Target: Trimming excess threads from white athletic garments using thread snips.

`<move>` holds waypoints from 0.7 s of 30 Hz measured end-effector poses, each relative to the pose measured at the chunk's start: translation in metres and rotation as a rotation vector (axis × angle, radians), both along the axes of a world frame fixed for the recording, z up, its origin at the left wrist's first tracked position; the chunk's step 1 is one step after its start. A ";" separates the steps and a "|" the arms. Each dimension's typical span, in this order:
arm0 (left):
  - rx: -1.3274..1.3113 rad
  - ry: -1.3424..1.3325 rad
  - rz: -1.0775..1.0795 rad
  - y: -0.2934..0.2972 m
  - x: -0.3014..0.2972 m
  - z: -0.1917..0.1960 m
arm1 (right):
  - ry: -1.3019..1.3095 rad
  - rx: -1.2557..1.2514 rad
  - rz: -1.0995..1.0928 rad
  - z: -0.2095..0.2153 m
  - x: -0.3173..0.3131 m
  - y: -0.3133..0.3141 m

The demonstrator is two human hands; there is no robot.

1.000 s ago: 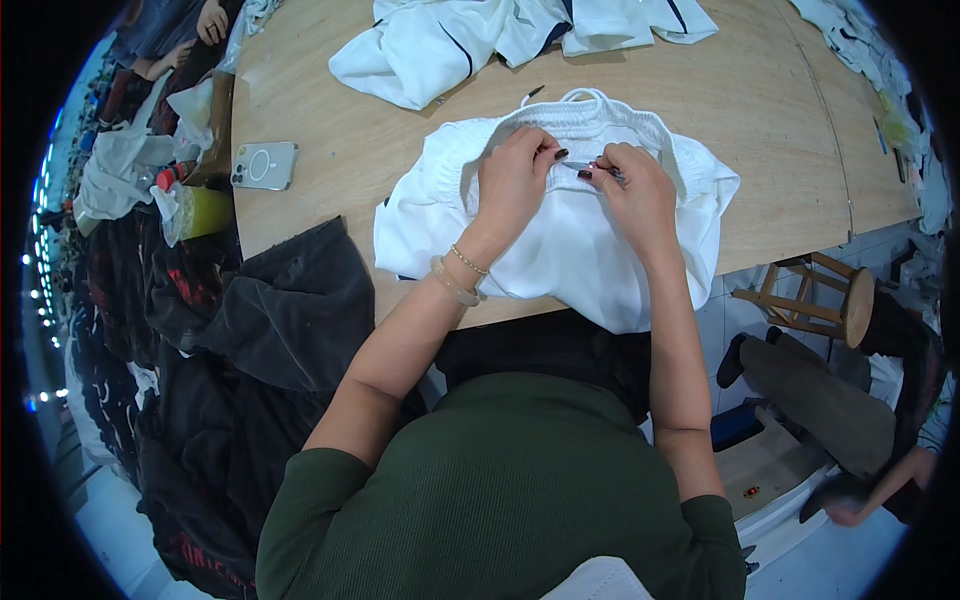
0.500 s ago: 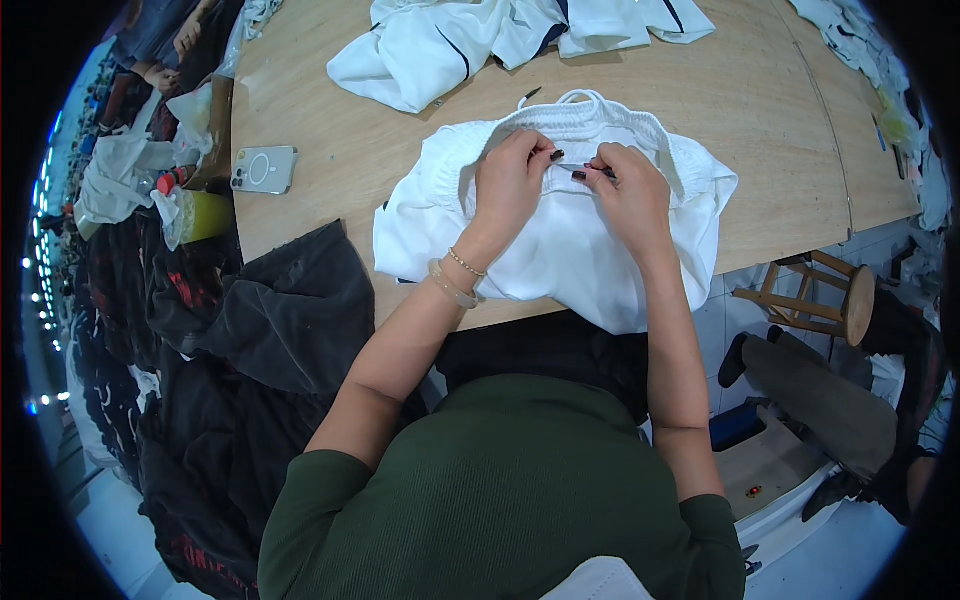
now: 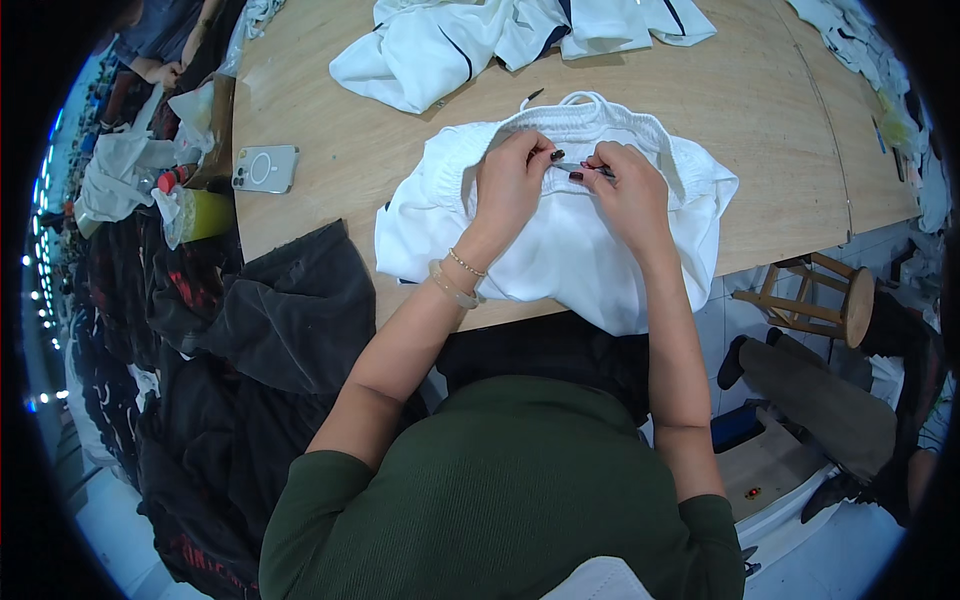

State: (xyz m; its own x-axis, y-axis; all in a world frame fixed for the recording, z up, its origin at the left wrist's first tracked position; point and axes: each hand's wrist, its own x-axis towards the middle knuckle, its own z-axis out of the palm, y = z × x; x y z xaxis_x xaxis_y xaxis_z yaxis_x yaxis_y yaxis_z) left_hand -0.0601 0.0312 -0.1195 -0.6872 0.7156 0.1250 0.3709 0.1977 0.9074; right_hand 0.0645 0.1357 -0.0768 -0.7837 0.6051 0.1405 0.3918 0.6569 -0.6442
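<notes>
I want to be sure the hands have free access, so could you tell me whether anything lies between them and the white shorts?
Nothing visible does. The left hand and right hand rest directly on the white shorts near the waistband, pinching a small dark tool between them.

Matt white cloth shorts (image 3: 560, 240) on smooth wooden table (image 3: 330, 140).

- Pretty bright, even light from overhead; the worktop (image 3: 330, 120) and white garment (image 3: 560, 240) are lit clean, with no harsh glare.
- Soft shadows only, under the forearms.
- Heavy fisheye bend, black corners at the rim.
- Left edge goes dim, with blurry blue-white light dots.
</notes>
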 end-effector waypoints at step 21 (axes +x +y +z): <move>-0.014 0.346 -0.085 0.011 0.013 0.003 | 0.541 -0.760 -0.207 -0.042 0.024 0.019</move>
